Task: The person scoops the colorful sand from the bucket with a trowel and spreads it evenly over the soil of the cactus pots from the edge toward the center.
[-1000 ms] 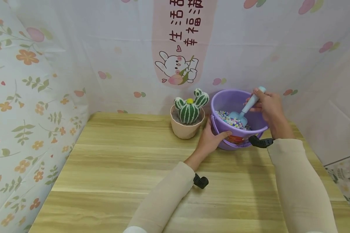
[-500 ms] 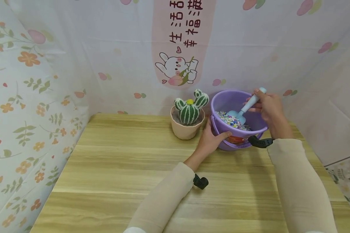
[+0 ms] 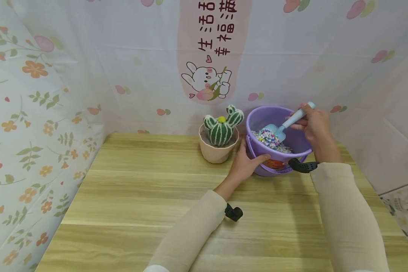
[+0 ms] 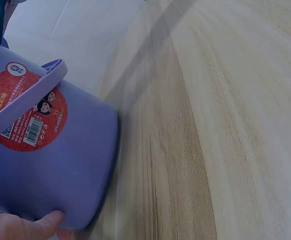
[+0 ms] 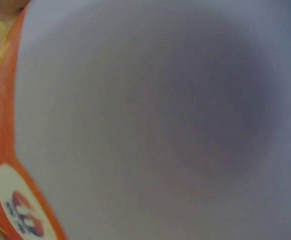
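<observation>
Bucket on the counter's far right, a scoop slanting across its mouth from the right hand.
The counter (image 3: 139, 196) carries the purple bucket (image 3: 269, 116) at its back right, with a potted cactus (image 3: 215, 151) just beside it on the left. The left hand (image 3: 245, 162) grips the bucket's near left side, thumb against the outer wall. The right hand (image 3: 315, 122), nearer the scoop, pinches the handle over the bucket's right rim. The pale blue scoop (image 3: 292, 119) lies with its long axis running from upper right down leftward, blade inside the bucket among small coloured granules (image 3: 266, 139).
</observation>
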`<state>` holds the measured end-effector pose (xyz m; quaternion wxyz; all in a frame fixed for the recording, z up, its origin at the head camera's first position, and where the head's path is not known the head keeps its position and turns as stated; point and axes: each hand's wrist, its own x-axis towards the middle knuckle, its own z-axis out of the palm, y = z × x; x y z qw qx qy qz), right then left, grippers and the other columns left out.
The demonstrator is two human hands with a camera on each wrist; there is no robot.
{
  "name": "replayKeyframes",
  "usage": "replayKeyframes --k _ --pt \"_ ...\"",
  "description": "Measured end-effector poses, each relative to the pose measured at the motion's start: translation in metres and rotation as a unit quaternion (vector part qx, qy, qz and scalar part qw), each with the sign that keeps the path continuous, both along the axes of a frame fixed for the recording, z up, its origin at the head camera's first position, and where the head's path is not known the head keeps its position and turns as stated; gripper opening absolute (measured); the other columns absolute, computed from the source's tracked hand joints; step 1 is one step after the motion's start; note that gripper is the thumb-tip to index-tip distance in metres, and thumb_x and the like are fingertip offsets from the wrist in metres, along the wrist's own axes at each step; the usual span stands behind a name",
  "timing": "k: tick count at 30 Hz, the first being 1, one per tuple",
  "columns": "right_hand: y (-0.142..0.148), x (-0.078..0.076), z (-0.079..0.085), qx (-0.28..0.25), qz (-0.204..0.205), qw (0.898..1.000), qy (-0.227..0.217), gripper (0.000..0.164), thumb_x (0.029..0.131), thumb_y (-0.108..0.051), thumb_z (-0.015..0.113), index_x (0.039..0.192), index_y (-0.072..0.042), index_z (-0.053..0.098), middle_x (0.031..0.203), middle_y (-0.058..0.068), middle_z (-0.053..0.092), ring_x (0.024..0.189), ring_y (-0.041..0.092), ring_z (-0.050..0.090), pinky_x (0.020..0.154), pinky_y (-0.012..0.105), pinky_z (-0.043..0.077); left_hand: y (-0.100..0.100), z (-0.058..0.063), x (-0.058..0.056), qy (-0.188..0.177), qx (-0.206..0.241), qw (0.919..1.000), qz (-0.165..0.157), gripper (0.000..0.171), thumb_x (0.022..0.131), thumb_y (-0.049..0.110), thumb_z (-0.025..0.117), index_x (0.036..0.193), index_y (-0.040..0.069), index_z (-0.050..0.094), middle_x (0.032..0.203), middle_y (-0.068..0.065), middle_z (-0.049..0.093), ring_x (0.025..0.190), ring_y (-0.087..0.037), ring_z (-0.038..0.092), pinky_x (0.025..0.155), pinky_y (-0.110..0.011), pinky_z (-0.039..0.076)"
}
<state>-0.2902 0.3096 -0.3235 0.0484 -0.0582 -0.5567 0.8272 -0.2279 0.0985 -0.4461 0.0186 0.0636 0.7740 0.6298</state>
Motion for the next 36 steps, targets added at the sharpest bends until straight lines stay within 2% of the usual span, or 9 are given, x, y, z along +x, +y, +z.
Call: replayKeyframes --k 6,13,18,23,26,31,36 --pt "0.0 0.0 0.001 -0.038 -0.022 0.999 0.0 0.018 0.097 -0.015 0.059 0.097 0.002 0.053 0.07 0.02 0.07 0.065 0.033 0.072 0.052 0.039 0.056 0.0 0.001 0.0 -0.002 -0.001 1.0 0.001 0.106 0.076 0.056 0.077 0.157 0.024 0.016 0.156 0.002 0.034 0.14 -0.021 0.036 0.111 -0.04 0.034" --pt "0.001 0.001 0.004 -0.056 -0.038 0.998 -0.001 0.028 0.095 -0.016 0.063 0.11 0.002 0.048 0.071 0.02 0.07 0.067 0.034 0.071 0.053 0.04 0.056 0.001 0.002 -0.001 -0.004 -0.001 1.0 0.001 0.107 0.076 0.056 0.076 0.158 0.024 0.015 0.158 0.003 0.031 0.141 -0.021 0.034 0.112 -0.04 0.033" --pt "0.002 0.003 0.004 -0.075 -0.051 0.996 -0.009 0.029 0.094 -0.016 0.065 0.109 0.002 0.048 0.071 0.021 0.07 0.069 0.035 0.071 0.054 0.041 0.056 0.001 0.002 0.0 -0.007 -0.002 1.0 0.003 0.106 0.077 0.055 0.076 0.158 0.023 0.015 0.158 0.003 0.03 0.141 -0.02 0.034 0.112 -0.04 0.033" --pt "0.002 0.002 0.004 -0.096 -0.068 0.993 -0.012 0.028 0.092 -0.016 0.066 0.105 0.0 0.048 0.07 0.021 0.07 0.068 0.035 0.071 0.054 0.042 0.056 0.001 0.003 0.002 0.001 0.003 1.0 0.003 0.104 0.077 0.054 0.077 0.157 0.022 0.018 0.154 0.002 0.037 0.139 -0.019 0.038 0.11 -0.038 0.035" --pt "0.002 0.001 0.004 -0.107 -0.085 0.99 -0.017 0.03 0.092 -0.016 0.068 0.108 -0.003 0.046 0.071 0.021 0.07 0.067 0.035 0.071 0.053 0.043 0.055 0.0 0.007 0.004 0.002 0.006 1.0 0.003 0.102 0.077 0.053 0.077 0.156 0.021 0.021 0.152 0.003 0.04 0.137 -0.018 0.04 0.11 -0.037 0.036" --pt "0.001 0.002 0.006 -0.122 -0.105 0.987 -0.031 0.033 0.09 -0.016 0.07 0.112 -0.006 0.047 0.072 0.02 0.07 0.07 0.034 0.072 0.057 0.044 0.056 -0.001 0.012 0.007 -0.002 0.0 1.0 0.005 0.101 0.078 0.053 0.076 0.156 0.022 0.021 0.154 0.003 0.038 0.139 -0.018 0.038 0.111 -0.038 0.034" --pt "0.0 0.004 0.006 -0.15 -0.116 0.981 -0.039 0.028 0.09 -0.016 0.069 0.11 -0.007 0.052 0.073 0.019 0.069 0.071 0.034 0.072 0.059 0.045 0.056 -0.004 0.014 0.009 -0.007 -0.012 0.9999 0.01 0.1 0.079 0.053 0.075 0.157 0.023 0.02 0.156 0.003 0.034 0.141 -0.018 0.034 0.113 -0.038 0.032"
